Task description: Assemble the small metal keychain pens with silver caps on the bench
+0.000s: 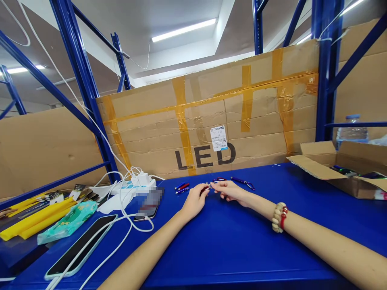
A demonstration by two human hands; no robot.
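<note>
My left hand (196, 200) is closed, its thumb and fingertips pinched round a small shiny metal piece (209, 185) above the blue shelf. The thumb and forefinger of my right hand (229, 191) pinch the same piece from the right; its other fingers are curled in. What kind of piece it is cannot be made out, as the fingers cover most of it. Just left of my left hand lie several short blue and red tubes (182, 187). Beyond my hands are red and blue carabiner clips (219, 179). Farther right lies a blue tube with a carabiner clip (242, 182).
A white power strip with chargers (141, 179), white cables (123, 209) and two phones, one dark-screened (83, 245), lie on the left, beside yellow packages (45, 217). An open cardboard box (335, 177) stands at right. A large LED carton (205, 117) closes off the back between blue posts.
</note>
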